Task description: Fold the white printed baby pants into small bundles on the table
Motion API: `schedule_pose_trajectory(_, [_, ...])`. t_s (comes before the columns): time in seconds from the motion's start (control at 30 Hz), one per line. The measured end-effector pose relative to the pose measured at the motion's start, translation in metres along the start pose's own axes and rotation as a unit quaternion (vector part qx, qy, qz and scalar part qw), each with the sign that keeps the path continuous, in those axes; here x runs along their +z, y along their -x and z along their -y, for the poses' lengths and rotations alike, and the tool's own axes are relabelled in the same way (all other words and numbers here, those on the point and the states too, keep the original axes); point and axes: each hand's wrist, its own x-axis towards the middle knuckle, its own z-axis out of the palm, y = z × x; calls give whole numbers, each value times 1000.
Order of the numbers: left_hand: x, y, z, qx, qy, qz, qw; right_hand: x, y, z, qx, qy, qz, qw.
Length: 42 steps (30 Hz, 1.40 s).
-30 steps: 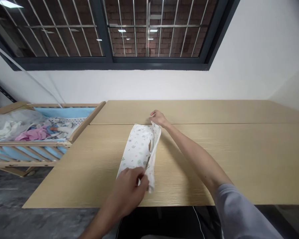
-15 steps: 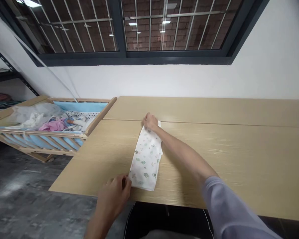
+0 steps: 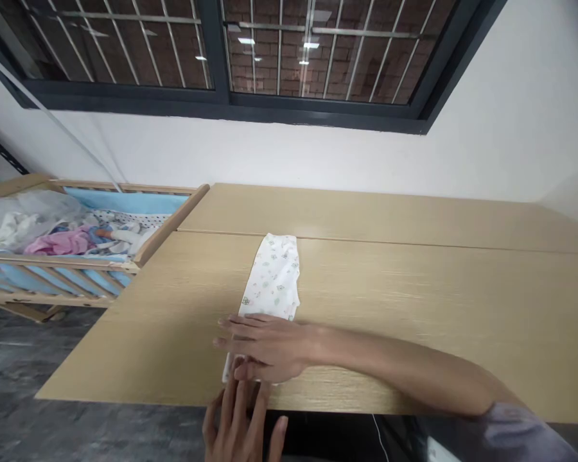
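The patterned cloth (image 3: pixel 273 276) lay near the frame's centre on the tabletop (image 3: pixel 404 289); over its lower end, the right hand (image 3: pixel 272 346) and left hand (image 3: pixel 241 420) overlapped, fingers extended, clamped on nothing. A sideways drag could have rucked it.

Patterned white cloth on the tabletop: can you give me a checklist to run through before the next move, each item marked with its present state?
1. Cloth lies on the tabletop: ok.
2. Far end of the cloth uncovered: ok.
3. Near end in full view: not ok, the hands cover part of it.
4. Right hand spread open across the cloth: ok.
5. Left hand fingertips touching the cloth: cannot tell, they meet the right hand's outline.
6. Cloth apart from the cot: ok.
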Motion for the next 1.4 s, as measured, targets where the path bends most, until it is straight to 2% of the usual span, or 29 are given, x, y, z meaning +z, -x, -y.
schedule_pose_trajectory(0.07, [-1, 1, -2, 1, -2, 9, 1000, 7, 2, -9, 10, 2, 12, 1000])
schedule_pose_trajectory(0.13, [-6, -2, -4, -13, 2, 27, 1000, 5, 0, -33, 46, 7, 9, 999])
schedule_pose_trajectory(0.33, [-14, -8, -7, -40, 15, 46, 998, -29, -14, -141, 226, 60, -29, 972])
schedule_pose_trajectory(0.43, [-13, -8, -4, -43, 23, 47, 998, -45, -16, -185, 278, 98, -45, 955])
schedule_pose_trajectory(0.53, [-15, -8, -4, -45, 25, 52, 997, -53, -16, -211, 286, 121, -55, 949])
schedule_pose_trajectory(0.63, [-17, -9, -4, -37, 16, 58, 997, -55, -16, -218, 281, 133, -58, 949])
schedule_pose_trajectory(0.7, [-20, -11, -1, -36, 22, 60, 997, -55, -16, -211, 266, 135, -77, 951])
schedule_pose_trajectory(0.77, [-22, -16, 7, -30, 50, 65, 996, -55, -15, -191, 244, 135, -123, 953])
schedule_pose_trajectory(0.83, [-24, -23, 19, -21, 85, 68, 994, -55, -10, -157, 220, 129, -181, 950])
schedule_pose_trajectory(0.9, [-24, -31, 34, -8, 110, 60, 992, -53, 0, -112, 194, 107, -212, 952])
schedule_pose_trajectory(0.93, [-23, -35, 42, 3, 117, 54, 992, -51, 7, -88, 176, 86, -207, 959])
schedule_pose_trajectory(1.0, [-20, -42, 56, 38, 126, 50, 990, -42, 25, -41, 135, 28, -147, 979])
schedule_pose_trajectory(1.1, [-15, -46, 69, 105, 139, 72, 982, -19, 56, 14, 86, 16, -82, 993])
schedule_pose_trajectory(1.2, [-12, -43, 71, 152, 151, 78, 974, 15, 83, 44, 86, 71, -92, 989])
schedule_pose_trajectory(1.3, [-14, -36, 67, 179, 172, 55, 967, 48, 101, 58, 107, 157, -123, 974])
schedule_pose_trajectory(1.4, [-23, -29, 64, 229, 191, 54, 953, 66, 111, 68, 109, 222, -161, 955])
